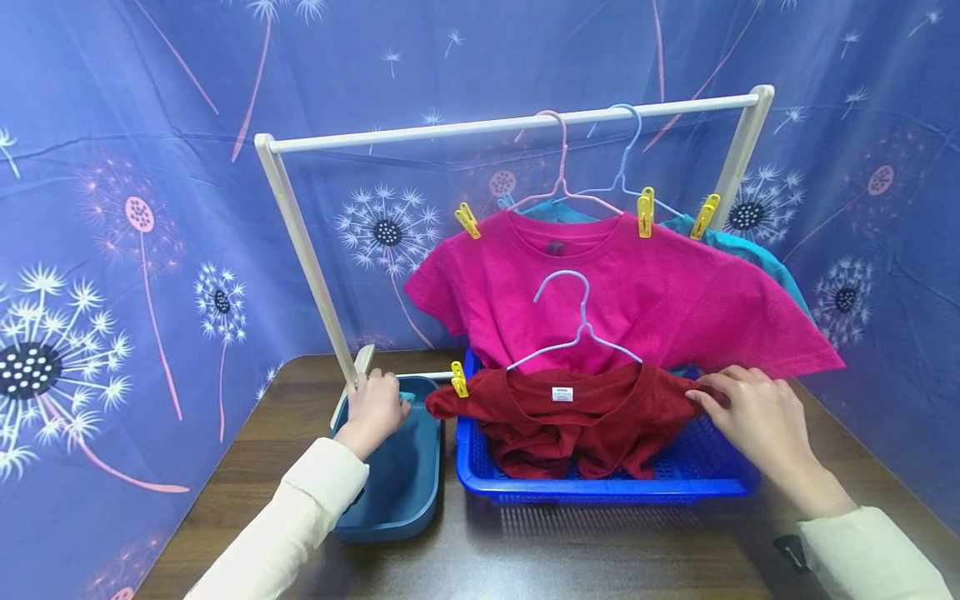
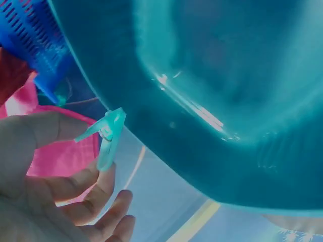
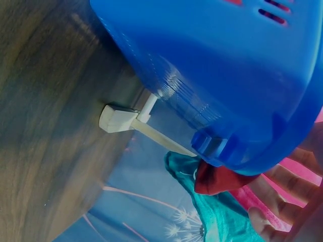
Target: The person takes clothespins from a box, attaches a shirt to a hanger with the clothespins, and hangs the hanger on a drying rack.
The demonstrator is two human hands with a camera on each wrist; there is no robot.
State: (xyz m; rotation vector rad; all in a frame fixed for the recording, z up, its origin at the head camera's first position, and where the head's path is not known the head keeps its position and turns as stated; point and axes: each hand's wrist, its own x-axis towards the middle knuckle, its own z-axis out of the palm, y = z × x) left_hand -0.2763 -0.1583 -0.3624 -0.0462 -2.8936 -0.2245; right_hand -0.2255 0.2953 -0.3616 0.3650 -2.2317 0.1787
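My left hand (image 1: 375,407), above a dark teal basin (image 1: 405,500), pinches a small turquoise clothespin (image 2: 112,138) between thumb and fingers. A dark red T-shirt (image 1: 570,429) lies bunched over a blue plastic basket (image 1: 600,490), a pale blue hanger (image 1: 584,321) in its neckline. One yellow clothespin (image 1: 459,380) clips its left shoulder area. Thumb and fingers of my right hand (image 1: 761,425) pinch the shirt's right sleeve, whose red tip (image 3: 217,179) shows in the right wrist view.
A wooden rack (image 1: 300,258) spans the back. From its white rail (image 1: 465,127) hang a magenta T-shirt (image 1: 570,292) on a pink hanger and a teal shirt (image 1: 757,254) behind it, with yellow clothespins. A black item (image 1: 790,552) lies on the brown table (image 1: 525,567).
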